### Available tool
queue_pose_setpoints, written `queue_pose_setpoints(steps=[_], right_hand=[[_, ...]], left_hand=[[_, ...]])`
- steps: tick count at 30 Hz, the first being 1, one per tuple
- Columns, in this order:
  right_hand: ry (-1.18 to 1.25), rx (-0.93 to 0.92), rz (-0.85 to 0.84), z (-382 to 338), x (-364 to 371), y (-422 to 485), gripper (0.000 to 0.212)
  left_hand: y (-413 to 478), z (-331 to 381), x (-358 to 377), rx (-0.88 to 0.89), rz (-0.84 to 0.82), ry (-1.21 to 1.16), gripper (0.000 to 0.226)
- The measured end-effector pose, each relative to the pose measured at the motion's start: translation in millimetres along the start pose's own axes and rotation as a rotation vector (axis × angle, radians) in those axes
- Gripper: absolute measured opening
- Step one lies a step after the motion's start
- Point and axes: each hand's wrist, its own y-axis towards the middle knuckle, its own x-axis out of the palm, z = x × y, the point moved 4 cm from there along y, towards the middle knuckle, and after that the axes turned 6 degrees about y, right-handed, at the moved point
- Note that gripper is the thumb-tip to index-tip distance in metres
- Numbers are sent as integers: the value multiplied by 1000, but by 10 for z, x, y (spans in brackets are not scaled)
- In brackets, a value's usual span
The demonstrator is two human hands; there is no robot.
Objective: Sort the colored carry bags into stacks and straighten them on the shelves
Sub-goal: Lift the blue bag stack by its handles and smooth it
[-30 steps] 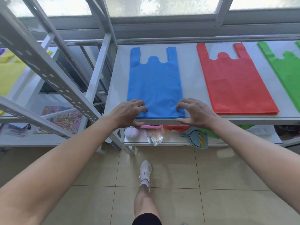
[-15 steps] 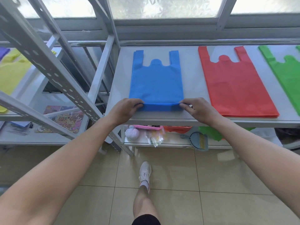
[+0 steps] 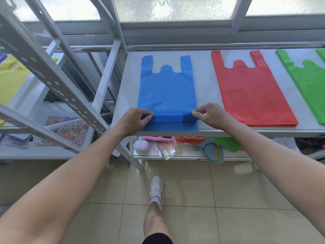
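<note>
My left hand (image 3: 133, 120) and right hand (image 3: 209, 115) are bare, arms without sleeves to the frame's edge, and below I wear black shorts (image 3: 157, 238), a white sock (image 3: 155, 200) and a white laced sneaker (image 3: 156, 186).

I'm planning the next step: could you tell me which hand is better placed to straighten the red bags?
Right. The right hand pinches the blue bags on the side beside the red bags; the left hand is across the blue stack.
</note>
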Motion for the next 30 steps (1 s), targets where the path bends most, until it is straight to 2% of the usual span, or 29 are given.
queue_pose_setpoints(steps=[2,5,10,14,20,30], right_hand=[[-50,-48,-6,-24,3,-22,39],[-86,-140,17,-59,-4,-102,21],[-138,-222,92,7,48,-180,22],[-148,-224,251,-43,-5,-248,14],[-251,-244,105,20,241,-319,23],[-213,-274,180,35,314,-331,21]], left_hand=[[-28,26,2,86,21,105,24],[-92,50,34,197,49,226,21],[-188,17,115,333,146,376,18],[-194,13,101,344,273,457,20],[-295,-70,320,388,169,583,38],[-290,-129,285,330,232,635,39]])
